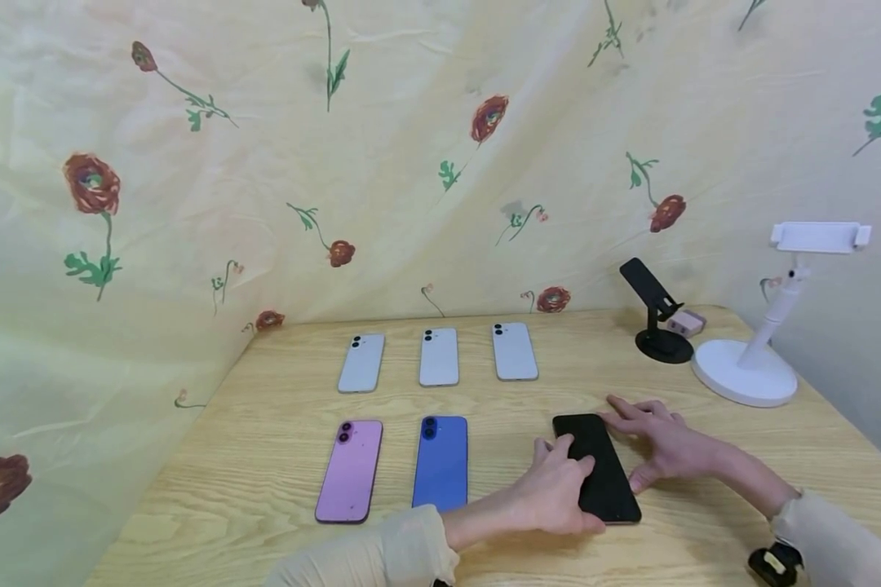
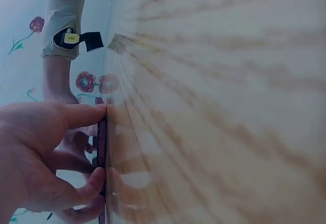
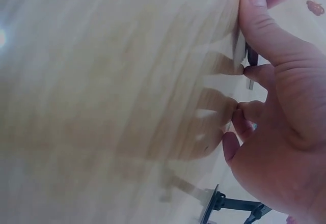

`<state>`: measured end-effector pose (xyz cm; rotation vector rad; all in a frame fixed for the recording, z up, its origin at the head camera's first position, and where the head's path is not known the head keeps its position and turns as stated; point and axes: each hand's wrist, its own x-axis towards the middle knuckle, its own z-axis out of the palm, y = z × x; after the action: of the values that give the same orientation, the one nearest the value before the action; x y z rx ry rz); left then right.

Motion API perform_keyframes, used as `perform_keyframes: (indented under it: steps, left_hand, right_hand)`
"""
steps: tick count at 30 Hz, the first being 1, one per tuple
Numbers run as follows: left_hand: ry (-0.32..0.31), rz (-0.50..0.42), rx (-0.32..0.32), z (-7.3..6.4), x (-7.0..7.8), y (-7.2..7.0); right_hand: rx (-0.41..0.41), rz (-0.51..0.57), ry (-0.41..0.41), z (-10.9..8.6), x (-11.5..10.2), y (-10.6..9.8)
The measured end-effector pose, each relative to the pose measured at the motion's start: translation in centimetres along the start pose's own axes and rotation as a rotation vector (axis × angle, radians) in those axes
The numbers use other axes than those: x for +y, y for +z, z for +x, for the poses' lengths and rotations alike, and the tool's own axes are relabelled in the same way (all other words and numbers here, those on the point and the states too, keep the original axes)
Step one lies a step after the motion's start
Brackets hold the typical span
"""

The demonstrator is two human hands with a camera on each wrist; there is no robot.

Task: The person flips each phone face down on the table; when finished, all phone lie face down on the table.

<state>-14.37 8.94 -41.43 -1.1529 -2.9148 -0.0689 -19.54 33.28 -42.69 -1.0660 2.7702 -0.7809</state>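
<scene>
A black smartphone (image 1: 608, 483) lies screen up on the wooden table, tilted slightly. My left hand (image 1: 551, 489) reaches over its left side, thumb at the near end and fingers bent over the screen and far left edge. In the left wrist view, the thumb and fingertips of the left hand (image 2: 46, 158) meet the thin dark edge of the phone (image 2: 102, 147). My right hand (image 1: 664, 440) rests at the phone's right side, index finger by the upper corner and thumb against the long edge. Other fingers of the right hand (image 3: 285, 112) touch the tabletop.
Left of the phone lie a blue phone (image 1: 442, 461) and a pink phone (image 1: 349, 473), backs up. Three white phones (image 1: 439, 357) form a row behind. A black phone stand (image 1: 664, 346), a small pale block (image 1: 686, 323) and a white stand (image 1: 745, 375) occupy the back right.
</scene>
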Motion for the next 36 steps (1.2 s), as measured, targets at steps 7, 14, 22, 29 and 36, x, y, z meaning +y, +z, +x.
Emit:
perform_keyframes:
  steps: [7, 14, 22, 29, 36]
  left_hand:
    - [0.0, -0.024, -0.004, 0.13, -0.09, 0.04]
    - [-0.006, -0.088, -0.017, 0.02, -0.39, -0.09]
    - [-0.055, -0.184, -0.02, -0.15, -0.46, -0.16]
    - [-0.056, -0.196, -0.026, -0.33, -0.53, -0.16]
    - [-0.036, -0.195, -0.013, -0.29, -0.76, -0.06]
  right_hand:
    - [0.019, -0.01, -0.022, -0.12, 0.18, 0.03]
    - [0.021, 0.001, -0.021, -0.14, 0.09, 0.03]
    - [0.012, 0.011, -0.04, -0.22, 0.03, -0.23]
    - [0.021, -0.024, -0.096, -0.31, 0.09, -0.46]
    - [0.032, -0.023, -0.1, -0.17, -0.09, -0.67]
